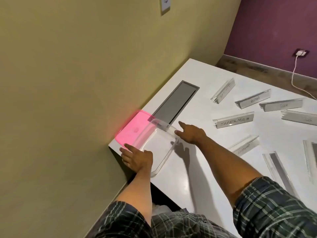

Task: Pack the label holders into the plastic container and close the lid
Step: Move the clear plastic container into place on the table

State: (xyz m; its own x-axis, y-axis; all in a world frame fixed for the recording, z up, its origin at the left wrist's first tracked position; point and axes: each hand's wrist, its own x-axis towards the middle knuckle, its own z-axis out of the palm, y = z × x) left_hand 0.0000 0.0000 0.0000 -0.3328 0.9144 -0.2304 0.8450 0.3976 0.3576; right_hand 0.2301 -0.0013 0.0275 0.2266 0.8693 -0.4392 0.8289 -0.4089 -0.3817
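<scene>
The room is bright and the light is soft and a bit yellow. The white table (197, 103) shines, with a pale glare spot on its near part, close to the checked sleeves. The right hand (192, 133) throws a dark shadow of its fingers onto the table just below it, and a long grey shadow runs under the arm, so the light comes from above. The pink lid (132, 129) glows so strongly that its edges look fuzzy and spill pink onto the wall. The clear container (161, 145) is hard to see against the white. The picture is a little soft, the far writing is blurry, and straight lines lean and bend near the edges.
</scene>
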